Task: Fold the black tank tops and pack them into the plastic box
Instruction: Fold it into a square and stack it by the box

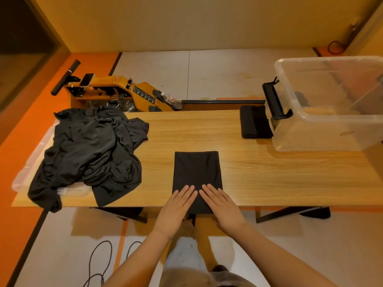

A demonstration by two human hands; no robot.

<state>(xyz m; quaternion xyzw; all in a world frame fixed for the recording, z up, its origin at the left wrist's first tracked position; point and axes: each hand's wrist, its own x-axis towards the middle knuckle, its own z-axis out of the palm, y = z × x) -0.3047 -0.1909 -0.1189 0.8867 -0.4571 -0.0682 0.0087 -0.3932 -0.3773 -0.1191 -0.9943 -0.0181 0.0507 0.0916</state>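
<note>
Black tank top (196, 172) lower centre mid-fold, left hand (178, 206) and right hand (222, 206) pressing it flat-fingered; one folded top (256, 124) beside plastic box (323, 129) (none visibly inside), left-side pile (89, 148) untouched.

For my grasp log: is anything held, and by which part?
Nothing gripped: left hand and right hand press flat on the folded tank top, near end.

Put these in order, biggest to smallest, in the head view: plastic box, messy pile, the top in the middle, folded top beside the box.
1. Messy pile and plastic box: look alike; the box runs off the picture.
2. Middle top.
3. Folded top beside the box, though it lies farther away.
</note>
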